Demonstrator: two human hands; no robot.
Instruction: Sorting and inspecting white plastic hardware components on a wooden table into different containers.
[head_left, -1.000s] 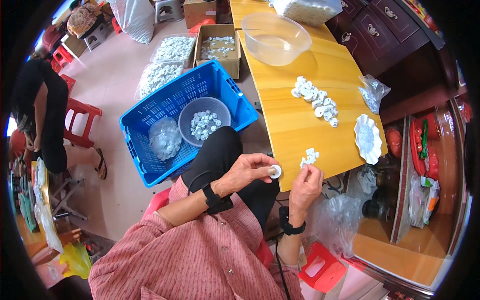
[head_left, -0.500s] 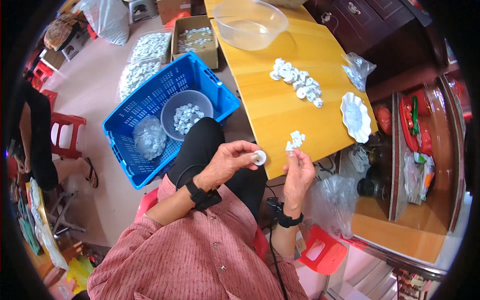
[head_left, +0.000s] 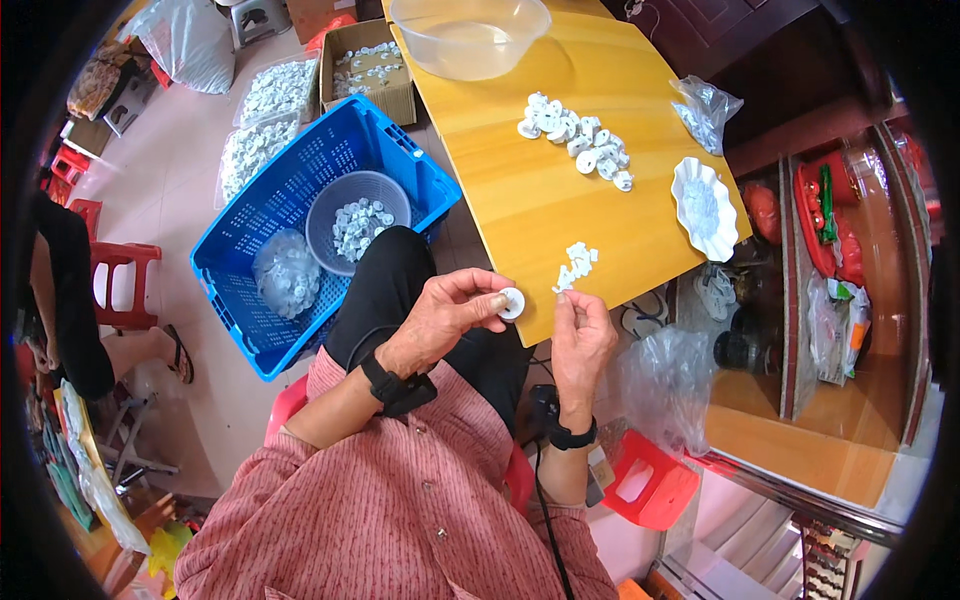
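Pinching a small round white plastic cap [head_left: 511,303] between thumb and forefinger, my left hand [head_left: 445,320] held it just off the near edge of the yellow wooden desk [head_left: 510,190], above my lap. My right hand [head_left: 580,335] had drawn in closer than half a second before, its fingers [head_left: 568,303] pressed together on what looked like a tiny white piece, though it was too small to tell for sure. With the two hands now nearly meeting, I judged the small piece was about to be fitted to the cap.

A little heap of small white plastic bits [head_left: 575,262] lay on the desk just beyond my right hand, and a longer spread of round white caps [head_left: 575,135] sat further up, well apart from it. A scalloped white dish [head_left: 700,205] rested at the desk's right edge, a crumpled clear plastic bag [head_left: 705,105] above it, and a clear plastic basin [head_left: 470,35] at the far end. To my left on the floor stood a blue plastic crate [head_left: 300,180] holding a grey round basket of white pieces [head_left: 358,212]. Nothing lay between my hands; only the desk's edge sat close beside them.
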